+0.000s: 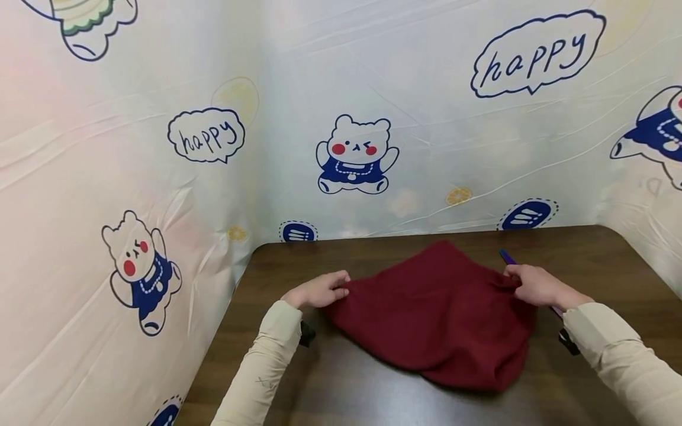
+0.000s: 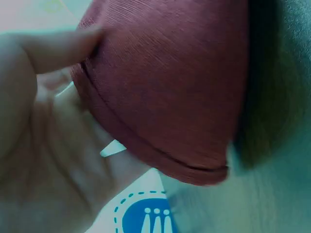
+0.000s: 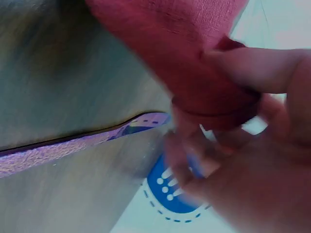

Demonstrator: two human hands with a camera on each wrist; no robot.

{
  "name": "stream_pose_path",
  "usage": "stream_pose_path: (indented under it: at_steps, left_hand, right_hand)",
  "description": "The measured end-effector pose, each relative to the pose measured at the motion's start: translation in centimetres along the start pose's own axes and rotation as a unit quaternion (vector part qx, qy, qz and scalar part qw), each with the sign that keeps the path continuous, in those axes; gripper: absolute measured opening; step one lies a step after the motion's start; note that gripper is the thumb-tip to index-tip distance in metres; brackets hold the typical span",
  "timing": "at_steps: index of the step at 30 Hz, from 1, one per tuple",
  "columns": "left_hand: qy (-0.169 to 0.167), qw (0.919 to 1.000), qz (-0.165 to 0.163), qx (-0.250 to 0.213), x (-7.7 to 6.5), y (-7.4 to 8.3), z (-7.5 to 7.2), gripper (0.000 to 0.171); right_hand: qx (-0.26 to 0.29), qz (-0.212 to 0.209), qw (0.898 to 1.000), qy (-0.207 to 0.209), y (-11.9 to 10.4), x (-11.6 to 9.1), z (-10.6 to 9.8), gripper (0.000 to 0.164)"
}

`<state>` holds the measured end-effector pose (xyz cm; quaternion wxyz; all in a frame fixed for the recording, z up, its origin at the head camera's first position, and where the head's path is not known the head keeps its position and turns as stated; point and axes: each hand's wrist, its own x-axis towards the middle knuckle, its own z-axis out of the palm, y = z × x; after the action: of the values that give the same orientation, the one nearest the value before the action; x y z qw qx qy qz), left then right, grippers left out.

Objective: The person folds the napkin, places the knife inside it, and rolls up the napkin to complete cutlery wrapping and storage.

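A dark red cloth (image 1: 421,313) with a stitched hem is spread between both hands over the brown table. At its left corner, the left hand (image 1: 317,290) pinches the edge. The left wrist view shows the thumb on top of the cloth (image 2: 165,87) and the other fingers behind the hem. The right hand (image 1: 538,287) grips the opposite edge, where the fabric bunches into folds. In the right wrist view, this hand (image 3: 262,150) pinches the hemmed cloth (image 3: 209,92) between thumb and fingers. The cloth's lower edge sags towards the front.
A long, thin purple-and-blue strip (image 3: 92,143) lies on the table beside the right hand, partly hidden by it in the head view. The wooden table (image 1: 288,260) has rounded back corners. Printed white sheeting (image 1: 415,154) hangs behind and at both sides.
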<state>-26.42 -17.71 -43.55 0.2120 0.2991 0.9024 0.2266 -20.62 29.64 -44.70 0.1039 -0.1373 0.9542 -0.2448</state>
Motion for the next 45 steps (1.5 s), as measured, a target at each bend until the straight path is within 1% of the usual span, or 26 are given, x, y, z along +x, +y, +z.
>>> stream_pose_path:
  at_steps: [3,5,7,9,11,12,13,14,15,16,18,20,21,23,25,26,27,29,31,33,35,37,39,40,43,45]
  left_hand:
    - [0.086,0.9948,-0.003,0.054,0.0,0.1,-0.6,0.01]
    - [0.158,0.9826,-0.02,0.097,-0.1,0.3,-1.0,0.013]
    - [0.237,0.9618,-0.036,0.132,-0.1,0.6,-1.4,0.015]
    - [0.324,0.9322,-0.037,0.156,0.0,0.8,-1.9,0.019]
    - [0.395,0.9031,-0.03,0.166,0.1,0.9,-2.3,0.023]
    - [0.417,0.8935,-0.024,0.166,0.2,0.8,-2.5,0.026]
    - [0.428,0.8886,-0.023,0.163,0.3,0.7,-2.6,0.028]
    - [0.43,0.8887,-0.026,0.158,0.3,0.6,-2.6,0.031]
    - [0.418,0.8957,-0.034,0.147,0.3,0.4,-2.6,0.034]
    - [0.398,0.9061,-0.05,0.134,0.2,0.2,-2.5,0.036]
    - [0.336,0.9298,-0.104,0.109,-0.1,-0.3,-2.0,0.042]
    - [0.26,0.9458,-0.175,0.086,-0.5,-1.0,-1.5,0.046]
    - [0.222,0.9493,-0.209,0.075,-0.8,-1.3,-1.2,0.046]
    - [0.155,0.9501,-0.265,0.056,-1.2,-1.9,-0.8,0.039]
    - [0.118,0.9462,-0.301,0.022,-1.6,-2.5,-0.4,0.029]
    - [0.108,0.9438,-0.312,-0.001,-1.7,-2.8,-0.3,0.026]
    - [0.104,0.9417,-0.319,-0.028,-1.7,-3.1,-0.1,0.024]
    - [0.109,0.9351,-0.318,-0.111,-1.6,-3.6,0.4,0.022]
    - [0.124,0.9199,-0.312,-0.204,-1.4,-4.2,0.9,0.018]
    - [0.138,0.8982,-0.298,-0.292,-0.9,-4.9,1.4,0.025]
    - [0.155,0.8762,-0.286,-0.355,-0.5,-5.6,1.7,0.046]
    - [0.166,0.8642,-0.28,-0.384,-0.3,-6.3,1.9,0.065]
    - [0.167,0.8606,-0.278,-0.393,-0.3,-6.9,1.9,0.075]
    - [0.167,0.8616,-0.277,-0.392,-0.4,-7.1,1.9,0.076]
    - [0.158,0.8706,-0.269,-0.381,-0.6,-7.6,2.0,0.064]
    - [0.156,0.8811,-0.258,-0.364,-0.8,-7.6,2.0,0.054]
  right_hand:
    - [0.017,-0.012,1.0,0.013,0.0,-0.1,0.0,0.017]
    - [0.042,0.011,0.999,-0.001,-0.1,-0.4,-0.1,0.015]
    - [0.094,0.049,0.994,-0.04,-0.3,-0.9,-0.2,0.014]
    - [0.148,0.087,0.982,-0.083,-0.4,-1.5,-0.3,0.013]
    - [0.195,0.114,0.966,-0.125,-0.4,-2.2,-0.5,0.011]
    - [0.207,0.122,0.96,-0.141,-0.3,-2.5,-0.5,0.012]
    - [0.21,0.129,0.957,-0.153,-0.3,-2.7,-0.5,0.014]
    - [0.207,0.129,0.956,-0.163,-0.2,-2.9,-0.5,0.016]
    - [0.202,0.134,0.955,-0.174,-0.2,-3.1,-0.5,0.018]
    - [0.194,0.135,0.954,-0.183,-0.1,-3.2,-0.4,0.019]
    - [0.173,0.142,0.956,-0.192,0.0,-3.2,-0.2,0.022]
    - [0.151,0.118,0.962,-0.192,0.2,-3.0,-0.1,0.025]
    - [0.142,0.115,0.966,-0.184,0.2,-2.8,0.0,0.027]
    - [0.116,0.101,0.977,-0.15,0.2,-2.3,0.1,0.03]
    - [0.084,0.075,0.988,-0.105,0.2,-1.7,0.3,0.032]
    - [0.077,0.077,0.99,-0.087,0.0,-1.4,0.4,0.031]
    - [0.062,0.074,0.993,-0.071,-0.1,-1.1,0.5,0.031]
    - [0.047,0.063,0.995,-0.056,-0.5,-0.5,0.7,0.033]
    - [0.045,0.065,0.995,-0.056,-1.0,0.0,1.0,0.036]
    - [0.046,0.07,0.995,-0.061,-1.5,0.4,1.2,0.044]
    - [0.043,0.078,0.994,-0.065,-1.9,0.7,1.3,0.052]
    - [0.044,0.084,0.993,-0.07,-2.2,0.9,1.3,0.06]
    - [0.035,0.081,0.994,-0.072,-2.3,1.0,1.4,0.061]
    - [0.032,0.078,0.994,-0.072,-2.4,1.1,1.4,0.061]
    - [0.021,0.072,0.995,-0.062,-2.3,1.2,1.7,0.058]
    - [0.02,0.069,0.996,-0.054,-2.2,1.2,2.1,0.056]
